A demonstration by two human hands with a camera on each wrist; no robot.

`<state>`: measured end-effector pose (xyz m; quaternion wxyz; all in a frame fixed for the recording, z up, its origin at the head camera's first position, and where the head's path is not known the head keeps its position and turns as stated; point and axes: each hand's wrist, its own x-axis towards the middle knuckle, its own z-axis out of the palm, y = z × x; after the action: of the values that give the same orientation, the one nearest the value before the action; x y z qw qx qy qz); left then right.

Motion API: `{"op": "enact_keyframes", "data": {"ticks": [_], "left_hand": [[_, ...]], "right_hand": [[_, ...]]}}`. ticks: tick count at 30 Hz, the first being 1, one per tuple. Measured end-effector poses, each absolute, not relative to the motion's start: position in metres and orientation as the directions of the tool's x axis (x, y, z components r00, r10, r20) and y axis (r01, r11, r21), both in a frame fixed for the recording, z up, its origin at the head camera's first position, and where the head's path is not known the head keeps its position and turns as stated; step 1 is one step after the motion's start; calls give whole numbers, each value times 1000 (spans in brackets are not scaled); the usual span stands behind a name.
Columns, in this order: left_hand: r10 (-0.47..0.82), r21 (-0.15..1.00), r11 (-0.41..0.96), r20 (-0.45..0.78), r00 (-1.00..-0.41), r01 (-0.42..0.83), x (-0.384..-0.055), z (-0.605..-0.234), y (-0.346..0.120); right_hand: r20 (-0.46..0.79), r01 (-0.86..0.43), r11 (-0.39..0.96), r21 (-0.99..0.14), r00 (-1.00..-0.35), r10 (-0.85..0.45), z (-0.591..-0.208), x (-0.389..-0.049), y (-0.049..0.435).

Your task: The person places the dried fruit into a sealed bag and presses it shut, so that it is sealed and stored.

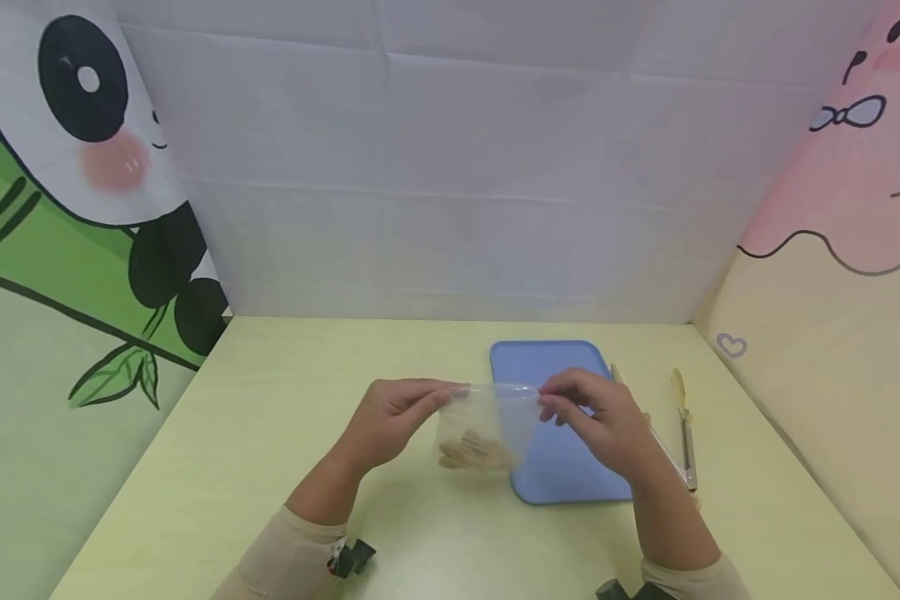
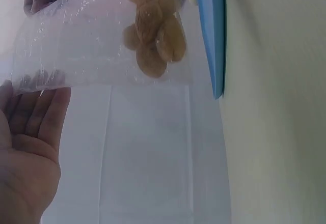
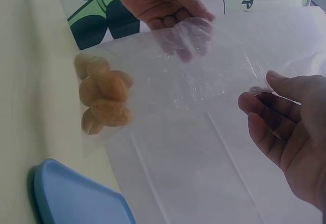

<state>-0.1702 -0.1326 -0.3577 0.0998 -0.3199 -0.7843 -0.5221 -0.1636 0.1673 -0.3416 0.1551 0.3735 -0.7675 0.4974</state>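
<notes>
A clear plastic bag [image 1: 487, 417] hangs between the two hands, with several brown oval nut-like pieces [image 3: 107, 94] gathered at its bottom. My left hand [image 1: 401, 412] pinches the bag's upper left edge, thumb in front; in the right wrist view its fingers [image 3: 186, 46] show through the film. At the opposite upper corner, the thumb and index finger of my right hand [image 1: 596, 412] pinch the plastic, the other fingers curled loosely below. The bag's top edge is stretched between the hands, and its lower part overlaps the blue tray in the head view.
Under and behind the right hand lies a blue tray [image 1: 547, 358] on the pale yellow table [image 1: 307, 358]. To its right are spread tongs [image 1: 687, 442] with yellow tips, partly hidden by the right arm. A white backdrop [image 1: 450, 167] stands behind, with cartoon-printed panels on both sides.
</notes>
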Motion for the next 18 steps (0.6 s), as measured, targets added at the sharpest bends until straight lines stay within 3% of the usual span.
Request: {"op": "enact_keyframes", "data": {"ticks": [6,10,15,18], "left_hand": [[288,697,293,589,-755,655,-166,-352,-134],[213,733,246,598,-773,635,-163,-347,-134],[170,771,162,593,-787,616,-159,-342,-130],[160,793,129,576,-802,595,-157,-340,-129]], "right_hand": [[492,-592,178,-786,-773,-400,-356,-171,159],[343,-480,182,-858,-800,-493,-366,-175,155],[104,-387,297,-873,-743,-661,-382,-173,141],[57,-380,313,-870,-709,-703,-389,-173,129]]}}
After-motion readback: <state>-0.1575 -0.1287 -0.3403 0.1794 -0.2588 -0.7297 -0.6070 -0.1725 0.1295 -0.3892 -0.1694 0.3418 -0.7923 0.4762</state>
